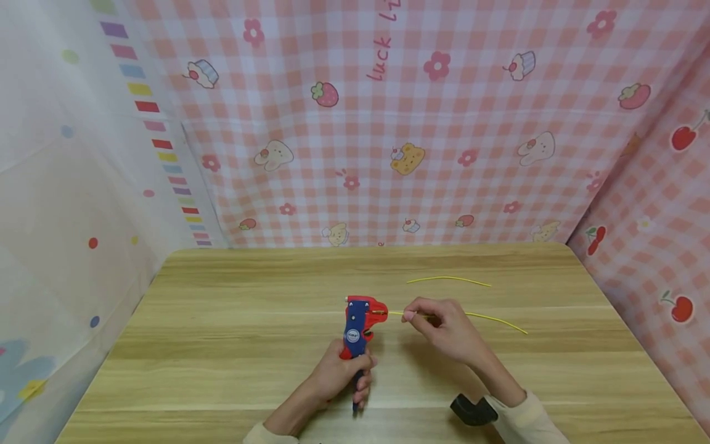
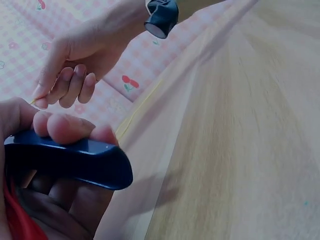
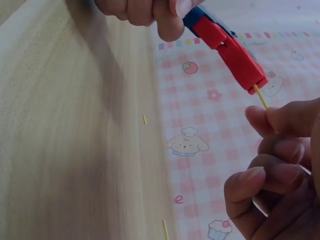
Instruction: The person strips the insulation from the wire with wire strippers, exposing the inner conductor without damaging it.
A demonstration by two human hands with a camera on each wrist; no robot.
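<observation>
Yellow wire, pinched by your right hand above the worktop, pokes into the wire stripper your left hand grips. The tip is in; peeling seems left to do.

Tool from head-high and wrist-close views

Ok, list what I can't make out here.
Head view: badge lettering on the tool, too small.
Head view: middle of the held wire, behind the right hand.
Head view: part of the tool's handle, behind the left hand.
Right wrist view: yellow strand, cut off by bottom edge.
</observation>
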